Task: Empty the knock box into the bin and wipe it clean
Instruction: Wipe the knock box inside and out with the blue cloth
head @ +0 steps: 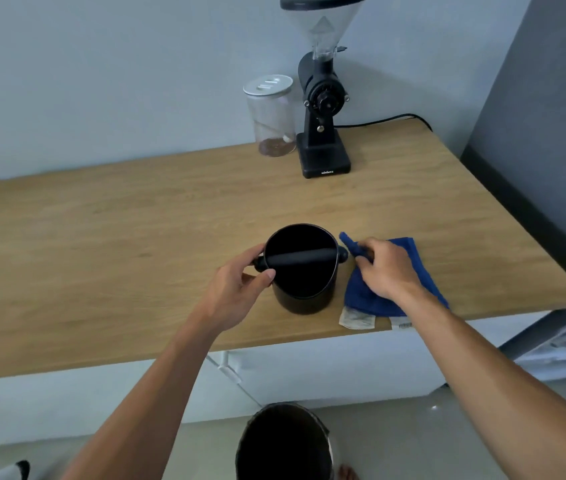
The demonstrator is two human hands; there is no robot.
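The knock box (300, 271), a black round cylinder with a padded bar across its open mouth, is set upright near the front edge of the wooden table (101, 237). Its left side is gripped by the left hand (240, 282), thumb at the rim. A blue terry cloth (371, 292) lies just beside it on the right, its tags overhanging the table edge; a corner is pinched between the fingers of the right hand (387, 268). Wide bare wood is left to the left and behind. A dark bin (285, 441) stands open on the floor below. A grinder (323, 98) and a glass jar (273, 116) are kept at the wall.
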